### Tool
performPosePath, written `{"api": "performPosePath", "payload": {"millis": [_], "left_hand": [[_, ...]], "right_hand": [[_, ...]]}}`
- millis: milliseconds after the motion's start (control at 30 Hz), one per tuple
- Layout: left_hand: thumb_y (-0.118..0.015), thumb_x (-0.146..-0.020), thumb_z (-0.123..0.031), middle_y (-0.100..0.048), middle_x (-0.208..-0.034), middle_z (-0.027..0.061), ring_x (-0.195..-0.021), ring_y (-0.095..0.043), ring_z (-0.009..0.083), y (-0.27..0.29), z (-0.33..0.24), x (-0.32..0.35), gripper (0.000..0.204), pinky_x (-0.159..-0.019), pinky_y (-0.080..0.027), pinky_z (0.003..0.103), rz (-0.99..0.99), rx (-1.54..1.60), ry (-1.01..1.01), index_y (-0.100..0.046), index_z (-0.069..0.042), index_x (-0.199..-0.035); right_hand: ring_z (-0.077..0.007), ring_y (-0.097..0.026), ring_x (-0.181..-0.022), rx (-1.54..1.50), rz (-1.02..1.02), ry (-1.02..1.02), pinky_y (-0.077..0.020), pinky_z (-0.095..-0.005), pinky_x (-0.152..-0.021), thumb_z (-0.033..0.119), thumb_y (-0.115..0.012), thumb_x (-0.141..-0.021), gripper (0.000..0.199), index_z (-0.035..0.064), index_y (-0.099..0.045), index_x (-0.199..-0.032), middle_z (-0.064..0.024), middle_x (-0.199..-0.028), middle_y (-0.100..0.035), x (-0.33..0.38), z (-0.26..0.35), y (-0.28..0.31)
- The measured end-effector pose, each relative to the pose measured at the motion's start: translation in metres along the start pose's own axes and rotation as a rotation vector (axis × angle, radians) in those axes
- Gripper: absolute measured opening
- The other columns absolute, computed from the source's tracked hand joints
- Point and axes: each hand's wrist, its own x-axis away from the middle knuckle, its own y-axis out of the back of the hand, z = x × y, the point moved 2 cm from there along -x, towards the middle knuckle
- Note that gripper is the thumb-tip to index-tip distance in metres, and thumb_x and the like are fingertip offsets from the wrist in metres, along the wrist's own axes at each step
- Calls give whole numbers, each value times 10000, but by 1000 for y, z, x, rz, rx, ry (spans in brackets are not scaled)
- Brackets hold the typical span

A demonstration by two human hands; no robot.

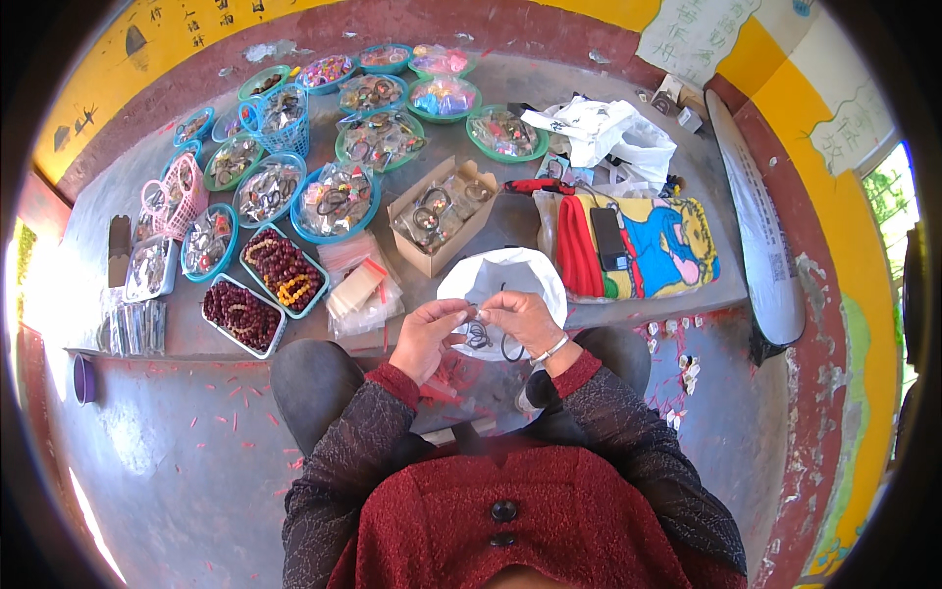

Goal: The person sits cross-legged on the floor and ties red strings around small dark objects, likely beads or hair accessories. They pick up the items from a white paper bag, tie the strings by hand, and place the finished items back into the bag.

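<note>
- Grey concrete ledge (628,157) ran across the view, covered with goods; red-and-yellow wall behind it.
- Colourful cartoon-print bag (662,245) lay on the ledge at right, a black flat device (609,239) on top of it.
- White plastic bags (608,133) sat behind that, near the wall.
- Open cardboard box (439,216) of ring-shaped pieces stood mid-ledge.
- Round green and blue trays (339,201) of packaged trinkets filled the left and back; a blue basket (280,118) and a pink basket (177,196) among them.
- Two rectangular trays of dark red bead bracelets (265,290) sat at the front left edge.
- White plastic bag (500,280) lay just beyond the hands, at the ledge's front edge.
- Left hand (427,339) and right hand (520,319) were close together above the lap, fingers curled, both pinching a small dark ring-and-cord trinket (479,337) between them.
- Silver bangle (551,348) on the right wrist.
</note>
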Motion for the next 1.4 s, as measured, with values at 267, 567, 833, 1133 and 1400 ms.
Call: {"api": "performPosePath", "payload": {"millis": [267, 567, 833, 1133, 1400], "left_hand": [[-534, -858, -17, -627, -923, 123, -843, -624, 184, 2, 6, -2, 122, -742, -532, 263, -7, 47, -27, -590, 38, -951], [-526, -849, 19, -626, -906, 148, -832, -633, 213, 7, 10, -6, 136, -761, -533, 273, -75, -3, -33, -586, 68, -961], [-495, -864, 9, -624, -929, 185, -863, -634, 260, 6, 3, -1, 167, -784, -531, 301, -32, 118, 29, -564, 63, -1006], [-467, -863, 4, -614, -974, 210, -920, -619, 276, 4, -3, 2, 199, -807, -518, 301, 31, 185, 42, -539, 48, -1043], [-510, -854, -34, -617, -1007, 140, -917, -606, 200, 1, -5, 2, 221, -797, -497, 277, 68, 207, 39, -541, 37, -1061]], "right_hand": [[-68, -565, -697, -95, -19, 77, -462, -210, -646, 54, -626, -804, 108, -22, -640, -879, -14, -756, -627, -5, -13, -1], [-63, -567, -716, -30, -33, 113, -463, -208, -655, 42, -624, -802, 112, -19, -649, -892, -20, -784, -639, -5, -16, 0], [-82, -575, -766, -38, -18, 214, -464, -217, -693, -11, -576, -804, 151, 1, -663, -926, -34, -823, -647, -1, -8, -3], [-125, -590, -756, 29, 11, 339, -459, -230, -697, -82, -515, -777, 187, 2, -667, -845, -49, -796, -621, -2, -8, -1], [-164, -605, -734, 191, -56, 458, -458, -246, -667, -83, -544, -741, 185, 25, -670, -824, -72, -775, -626, -3, -8, -1]]}}
